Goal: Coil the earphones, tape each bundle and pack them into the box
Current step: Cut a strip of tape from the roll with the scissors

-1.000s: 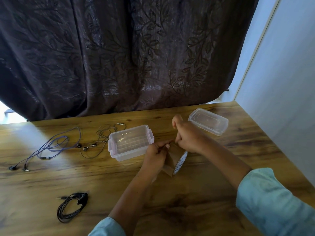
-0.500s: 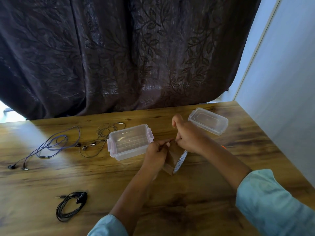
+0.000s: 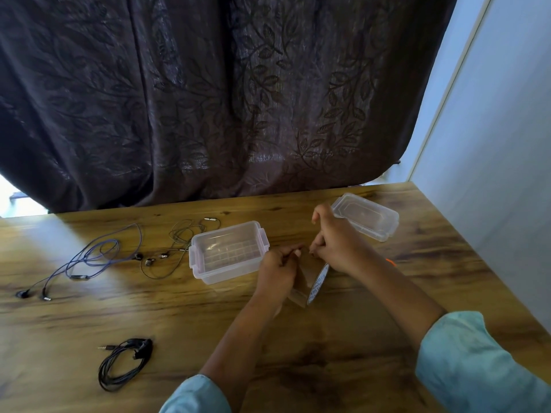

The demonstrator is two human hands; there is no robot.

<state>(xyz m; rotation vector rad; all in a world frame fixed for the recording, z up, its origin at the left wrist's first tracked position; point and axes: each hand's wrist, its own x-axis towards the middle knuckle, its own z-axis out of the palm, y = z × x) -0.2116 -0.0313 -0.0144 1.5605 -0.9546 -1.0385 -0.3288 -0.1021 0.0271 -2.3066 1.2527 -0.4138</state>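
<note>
Tabletop (image 3: pixel 343 362): tape roll (image 3: pixel 316 284) btw hands (image 3: pixel 278 271) (image 3: pixel 338 244) (on edge)

A dark brown curtain (image 3: pixel 208 99) with a woven leaf-and-branch pattern hangs in heavy folds across the back and fills most of the view. Its lower edge falls behind the far edge of a wooden table (image 3: pixel 343 353). The table has a warm, knotty grain with darker streaks, and a patch of light (image 3: pixel 35 248) lies across its left part. At the far left, below the curtain's hem, a bright gap (image 3: pixel 18 201) shows daylight. A plain pale wall (image 3: pixel 507 144) runs along the table's right side, touching its edge. Near that side a small orange thing (image 3: pixel 391 261) lies on the wood, too small to identify.
</note>
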